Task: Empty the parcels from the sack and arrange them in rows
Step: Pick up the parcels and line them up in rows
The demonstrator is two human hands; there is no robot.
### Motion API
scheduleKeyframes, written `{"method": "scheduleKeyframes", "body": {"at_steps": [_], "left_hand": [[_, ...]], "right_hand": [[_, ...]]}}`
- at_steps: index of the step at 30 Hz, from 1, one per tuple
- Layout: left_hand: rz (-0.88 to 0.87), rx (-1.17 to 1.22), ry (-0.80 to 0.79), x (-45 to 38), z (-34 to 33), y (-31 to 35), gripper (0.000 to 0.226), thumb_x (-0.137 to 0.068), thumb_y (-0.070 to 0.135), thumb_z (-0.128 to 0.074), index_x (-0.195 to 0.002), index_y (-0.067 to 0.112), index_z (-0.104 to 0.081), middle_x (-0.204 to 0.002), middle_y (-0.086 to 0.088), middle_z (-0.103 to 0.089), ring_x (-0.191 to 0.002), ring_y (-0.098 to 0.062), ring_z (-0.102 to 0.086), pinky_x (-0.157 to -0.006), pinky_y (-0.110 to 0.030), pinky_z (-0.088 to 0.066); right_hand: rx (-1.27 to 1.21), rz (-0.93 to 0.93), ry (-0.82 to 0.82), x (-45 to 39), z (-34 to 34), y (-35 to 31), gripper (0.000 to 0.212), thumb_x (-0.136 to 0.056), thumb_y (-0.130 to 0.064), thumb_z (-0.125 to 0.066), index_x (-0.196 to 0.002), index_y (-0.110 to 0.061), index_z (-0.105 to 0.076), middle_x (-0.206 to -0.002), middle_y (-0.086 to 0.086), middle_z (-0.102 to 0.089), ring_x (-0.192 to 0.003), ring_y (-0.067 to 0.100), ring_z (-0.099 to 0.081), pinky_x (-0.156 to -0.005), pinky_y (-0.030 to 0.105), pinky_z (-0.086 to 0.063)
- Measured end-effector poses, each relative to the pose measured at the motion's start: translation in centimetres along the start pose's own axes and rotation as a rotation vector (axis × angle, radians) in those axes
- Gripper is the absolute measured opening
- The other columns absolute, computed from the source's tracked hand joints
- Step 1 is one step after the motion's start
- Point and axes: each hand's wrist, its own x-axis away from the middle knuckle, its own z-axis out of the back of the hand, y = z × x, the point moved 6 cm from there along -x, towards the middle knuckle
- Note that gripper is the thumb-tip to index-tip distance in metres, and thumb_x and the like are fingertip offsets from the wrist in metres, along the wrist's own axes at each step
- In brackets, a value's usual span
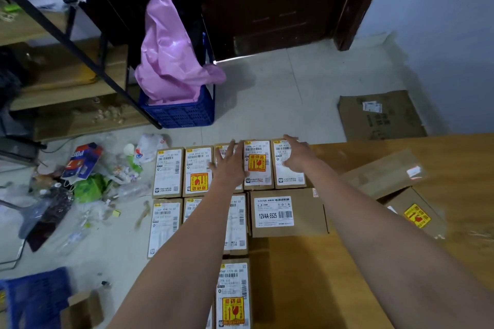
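Observation:
Several small cardboard parcels with white labels lie in rows on the floor. My left hand [230, 163] rests flat with straight fingers on the third parcel [222, 151] of the far row. My right hand [296, 156] lies flat on the rightmost parcel [290, 176] of that row. Between my hands sits a parcel with a yellow fragile sticker [257, 165]. A wider box labelled 12V4A [287, 212] lies in the second row. Another stickered parcel [233, 294] lies nearer to me. No sack is in view.
A blue crate [181, 112] with a pink bag [171, 51] stands at the back by a shelf. Litter [88, 176] is strewn on the left floor. Loose boxes [401, 195] lie on a wooden board at right, and flat cardboard [379, 115] lies by the wall.

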Motion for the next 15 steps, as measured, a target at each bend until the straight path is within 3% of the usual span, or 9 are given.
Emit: {"method": "scheduleKeyframes", "body": {"at_steps": [5,8,10,15], "left_hand": [[-0.015,-0.015,0.009,0.3,0.2,0.2,0.092,-0.090,0.033,-0.067,-0.156,0.036,-0.003,-0.166,0.007,0.003,-0.150,-0.040,0.007,-0.112,-0.072,-0.011],[-0.015,0.002,0.058,1.0,0.5,0.8,0.084,-0.094,0.037,-0.061,-0.157,0.034,-0.006,-0.166,0.007,0.003,-0.151,-0.036,0.005,-0.113,-0.070,-0.008],[-0.042,0.042,0.107,1.6,0.9,2.0,0.073,-0.097,0.033,-0.056,-0.156,0.032,-0.014,-0.165,0.004,-0.004,-0.151,-0.035,-0.001,-0.115,-0.068,-0.010],[-0.136,0.111,0.155,4.2,1.0,7.2,0.055,-0.098,0.025,-0.052,-0.149,0.027,-0.034,-0.154,-0.007,-0.030,-0.142,-0.035,-0.024,-0.110,-0.062,-0.029]], "right_hand": [[-0.036,-0.004,-0.007,0.8,-0.2,0.5,0.097,-0.093,-0.018,-0.067,-0.157,-0.039,0.002,-0.162,0.016,-0.022,-0.141,0.033,-0.038,-0.109,0.039,-0.038],[-0.104,-0.034,0.047,1.8,0.4,0.7,0.094,-0.097,-0.023,-0.062,-0.157,-0.036,0.010,-0.162,0.020,-0.014,-0.140,0.037,-0.039,-0.107,0.041,-0.041],[-0.164,-0.048,0.124,3.1,1.5,0.8,0.086,-0.099,-0.022,-0.057,-0.158,-0.032,0.004,-0.162,0.019,-0.011,-0.142,0.039,-0.035,-0.108,0.043,-0.041],[-0.182,0.012,0.555,8.2,6.5,2.0,0.062,-0.094,-0.013,-0.059,-0.150,-0.018,-0.031,-0.141,0.016,-0.042,-0.126,0.034,-0.048,-0.102,0.047,-0.046]]}}
